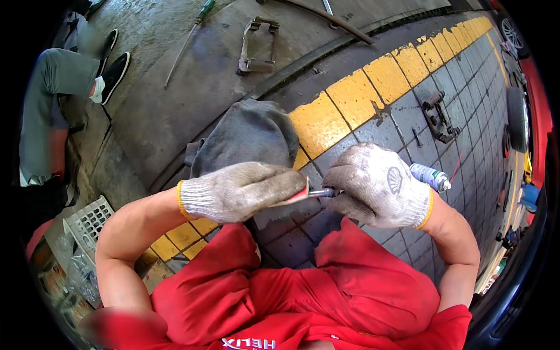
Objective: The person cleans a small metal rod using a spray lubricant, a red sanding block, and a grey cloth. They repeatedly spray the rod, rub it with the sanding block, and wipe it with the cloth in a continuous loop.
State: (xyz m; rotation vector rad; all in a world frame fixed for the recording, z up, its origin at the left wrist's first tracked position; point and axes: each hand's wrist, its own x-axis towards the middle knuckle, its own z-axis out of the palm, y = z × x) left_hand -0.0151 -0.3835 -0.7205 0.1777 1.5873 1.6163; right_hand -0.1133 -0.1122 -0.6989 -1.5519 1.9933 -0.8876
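Both my hands wear soiled white knit work gloves and meet in front of my knees. My left hand (248,189) is closed on a folded piece of sandpaper (300,193), red on one face and pale on the other. The sandpaper wraps one end of a slim metal pin (321,193). Around the pin's other, darker end, the fingers of my right hand (373,184) are closed. That end is partly hidden by the glove. Beside my right wrist lies a spray can (430,177) with a thin red straw. Beyond my left hand is a crumpled dark grey cloth (248,137).
Metal brackets lie on the floor, one (259,46) ahead and another (438,118) at right near a bolt (417,138). A long screwdriver (189,44) and a pry bar (326,14) are farther off. At left are a person's leg (70,70) and a white crate (90,227).
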